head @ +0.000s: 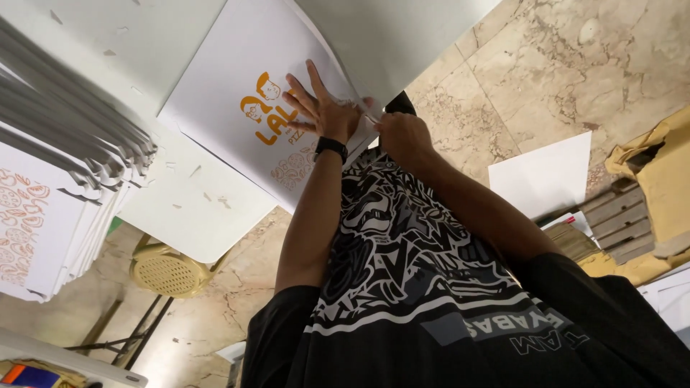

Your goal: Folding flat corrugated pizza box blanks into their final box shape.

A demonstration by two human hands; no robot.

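A flat white cardboard pizza box (237, 79) with orange printed artwork lies on a white table (194, 208). My left hand (320, 108), with a black watch on the wrist, presses flat on the box with its fingers spread. My right hand (402, 136) is curled around the box's near edge, where a large white flap (388, 36) rises and bends over. Both arms reach out from my black patterned shirt (402, 273) at the bottom of the view.
A tall stack of flat white boxes (65, 165) stands on the table at the left. A yellow plastic stool (169, 273) sits under the table. On the marble floor lie a white sheet (543, 176) and brown paper and cardboard (647, 194) at the right.
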